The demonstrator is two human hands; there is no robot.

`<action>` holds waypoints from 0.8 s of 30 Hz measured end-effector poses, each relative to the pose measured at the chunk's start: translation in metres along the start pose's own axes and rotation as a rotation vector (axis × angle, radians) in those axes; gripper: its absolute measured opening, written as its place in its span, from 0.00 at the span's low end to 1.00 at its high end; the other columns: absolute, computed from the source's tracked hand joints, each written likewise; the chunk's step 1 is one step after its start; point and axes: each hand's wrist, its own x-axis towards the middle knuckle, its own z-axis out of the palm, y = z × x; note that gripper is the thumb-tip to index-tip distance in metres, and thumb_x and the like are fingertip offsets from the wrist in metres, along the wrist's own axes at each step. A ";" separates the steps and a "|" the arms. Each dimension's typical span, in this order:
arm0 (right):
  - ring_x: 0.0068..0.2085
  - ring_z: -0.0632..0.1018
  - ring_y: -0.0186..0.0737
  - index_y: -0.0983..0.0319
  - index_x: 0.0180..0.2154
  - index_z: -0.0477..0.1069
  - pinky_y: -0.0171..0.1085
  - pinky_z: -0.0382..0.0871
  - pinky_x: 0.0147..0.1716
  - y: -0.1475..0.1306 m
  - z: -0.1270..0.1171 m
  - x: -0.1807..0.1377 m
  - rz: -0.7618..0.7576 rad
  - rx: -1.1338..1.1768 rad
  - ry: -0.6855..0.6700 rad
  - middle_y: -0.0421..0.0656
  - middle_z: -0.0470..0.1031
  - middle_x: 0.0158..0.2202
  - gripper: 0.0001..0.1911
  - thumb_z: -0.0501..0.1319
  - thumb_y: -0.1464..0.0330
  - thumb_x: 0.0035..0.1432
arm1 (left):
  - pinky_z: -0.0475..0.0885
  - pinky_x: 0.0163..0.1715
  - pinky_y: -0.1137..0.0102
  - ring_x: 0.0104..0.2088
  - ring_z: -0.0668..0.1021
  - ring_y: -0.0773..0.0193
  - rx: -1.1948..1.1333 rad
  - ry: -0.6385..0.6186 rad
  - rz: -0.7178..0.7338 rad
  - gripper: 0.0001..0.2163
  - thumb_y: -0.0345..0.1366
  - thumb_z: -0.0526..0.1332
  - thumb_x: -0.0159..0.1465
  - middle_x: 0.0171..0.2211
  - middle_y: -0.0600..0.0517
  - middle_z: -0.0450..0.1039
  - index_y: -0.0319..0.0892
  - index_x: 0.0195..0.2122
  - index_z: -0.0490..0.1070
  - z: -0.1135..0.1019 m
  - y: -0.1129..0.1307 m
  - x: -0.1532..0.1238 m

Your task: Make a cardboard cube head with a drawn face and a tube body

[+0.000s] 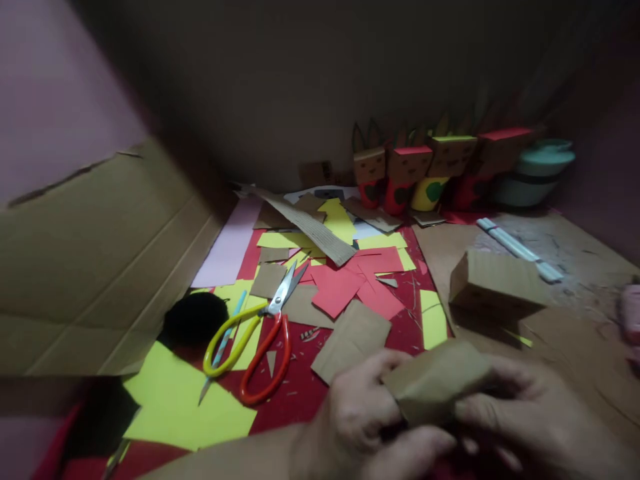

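A folded piece of brown cardboard (435,383) is held between both hands near the bottom right. My left hand (367,413) grips its left side, fingers bent round it. From the right, my right hand (525,407) pinches the other side, thumb along the lower edge. Both hands are slightly blurred. Just beyond them lies a flat brown cardboard piece (353,340). A small cardboard box (495,283) rests behind my right hand. Open-bladed scissors (273,327) with one yellow and one red handle lie to the left.
Red and yellow paper scraps (337,290) cover the red mat. Several cardboard-headed figures (430,167) stand along the back wall beside a pale green container (535,173). White sticks (520,250) lie bundled at right. A tall cardboard sheet (100,267) leans at left, near black yarn (195,317).
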 end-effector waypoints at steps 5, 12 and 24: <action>0.16 0.67 0.29 0.63 0.28 0.82 0.27 0.50 0.14 -0.009 0.006 0.006 -0.220 -0.155 0.021 0.41 0.72 0.15 0.09 0.74 0.69 0.39 | 0.79 0.43 0.67 0.40 0.83 0.58 0.180 -0.081 0.013 0.07 0.31 0.65 0.63 0.42 0.41 0.81 0.37 0.38 0.83 -0.013 0.017 0.015; 0.15 0.67 0.25 0.66 0.28 0.79 0.26 0.53 0.13 -0.011 0.006 0.008 -0.349 -0.063 -0.091 0.36 0.71 0.15 0.08 0.72 0.71 0.42 | 0.77 0.44 0.64 0.43 0.80 0.57 0.035 0.189 -0.387 0.08 0.32 0.67 0.60 0.42 0.46 0.77 0.41 0.40 0.82 0.019 0.040 0.007; 0.12 0.66 0.24 0.67 0.28 0.77 0.27 0.64 0.13 -0.012 0.004 0.016 -0.280 0.077 -0.302 0.39 0.77 0.20 0.11 0.73 0.72 0.39 | 0.75 0.32 0.69 0.32 0.79 0.61 -0.119 0.638 -0.512 0.11 0.39 0.71 0.57 0.34 0.49 0.80 0.39 0.40 0.81 0.053 0.044 -0.002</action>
